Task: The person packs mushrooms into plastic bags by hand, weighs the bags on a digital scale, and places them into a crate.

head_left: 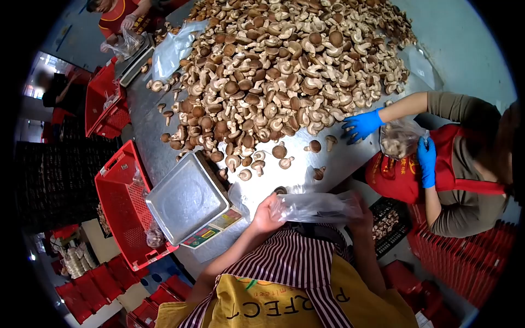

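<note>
A clear plastic bag is stretched sideways in front of my striped apron, and no mushrooms can be made out inside it. At its left end, my left hand is closed on the plastic. My right hand, dim and slightly blurred, grips the other end. Just beyond the bag, a few loose shiitake mushrooms lie on the metal table. A digital scale with a bare metal pan stands to the left of my left hand.
A large heap of shiitake mushrooms covers the table's far side. Left of the scale is a red crate with bagged goods. At right, a co-worker's blue-gloved hand touches the heap's edge; the other holds a filled bag. Another person bags at far left.
</note>
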{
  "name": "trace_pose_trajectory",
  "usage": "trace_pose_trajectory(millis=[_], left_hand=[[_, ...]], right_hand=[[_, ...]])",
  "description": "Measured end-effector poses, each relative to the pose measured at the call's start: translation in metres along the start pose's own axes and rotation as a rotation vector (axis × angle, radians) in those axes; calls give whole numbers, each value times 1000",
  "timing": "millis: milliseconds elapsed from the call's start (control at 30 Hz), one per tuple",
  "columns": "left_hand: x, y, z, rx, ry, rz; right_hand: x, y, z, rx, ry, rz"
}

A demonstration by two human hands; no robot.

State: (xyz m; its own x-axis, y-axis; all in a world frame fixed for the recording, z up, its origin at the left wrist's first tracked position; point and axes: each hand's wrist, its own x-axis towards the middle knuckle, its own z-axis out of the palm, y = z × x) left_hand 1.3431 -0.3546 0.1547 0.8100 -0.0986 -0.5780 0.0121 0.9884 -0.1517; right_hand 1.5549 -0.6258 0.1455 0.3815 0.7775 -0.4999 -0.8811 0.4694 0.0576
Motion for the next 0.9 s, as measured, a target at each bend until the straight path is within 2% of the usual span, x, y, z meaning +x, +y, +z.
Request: trace_pose_trajectory(millis=[33, 67, 133, 167, 200, 267, 300, 367, 400, 467, 500, 567, 600, 667, 700, 767, 800, 833, 867, 900], left_hand=[[10, -5, 4, -9, 140, 87], [21, -10, 9, -9, 144, 79], [46, -19, 19, 86, -186, 21], [61, -25, 18, 110, -269, 8], [76, -30, 17, 135, -352, -3], [114, -38, -7, 208, -134, -167], [116, -38, -11, 208, -136, -173], [122, -34, -14, 170, 64, -2], [116, -29, -38, 347, 62, 151], [69, -17, 8, 301, 440, 327], [51, -8, 4, 333, 514, 370], [42, 0, -26, 253, 536, 373], [44, -2, -19, 254, 533, 377], [46, -11, -1, 505, 361, 197], [63, -16, -15, 470, 193, 167], [88, -24, -15, 338, 119, 98], [101, -22, -20, 335, 115, 106], [115, -19, -29, 203, 94, 104], [122, -14, -33, 71, 73, 101], [120, -10, -23, 66, 72, 110]], right_hand=[[0, -2, -14, 106, -126, 72], [-4, -3, -28, 73, 106, -16], [-13, -19, -65, 121, 83, -1], [-18, -27, -83, 145, 72, 7], [-21, -43, -104, 123, -122, -26], [-31, -54, -97, -2, 67, -135], [-33, -56, -90, -103, 192, -205], [-19, -46, -67, -327, 335, -258], [-5, -36, -54, -420, 373, -260], [24, -4, -24, -428, 330, -100], [34, 9, -15, -405, 300, 1], [49, 31, -14, -350, 334, -3], [58, 36, -17, -298, 365, 0], [60, 12, -39, -184, 324, 20], [54, -3, -47, -132, 305, 29], [40, -33, -61, -12, 196, 45], [41, -32, -53, 19, 150, 51], [42, -29, -40, 49, 105, 59], [44, -7, 7, -107, 431, -107], [47, -3, 12, -185, 588, -195]])
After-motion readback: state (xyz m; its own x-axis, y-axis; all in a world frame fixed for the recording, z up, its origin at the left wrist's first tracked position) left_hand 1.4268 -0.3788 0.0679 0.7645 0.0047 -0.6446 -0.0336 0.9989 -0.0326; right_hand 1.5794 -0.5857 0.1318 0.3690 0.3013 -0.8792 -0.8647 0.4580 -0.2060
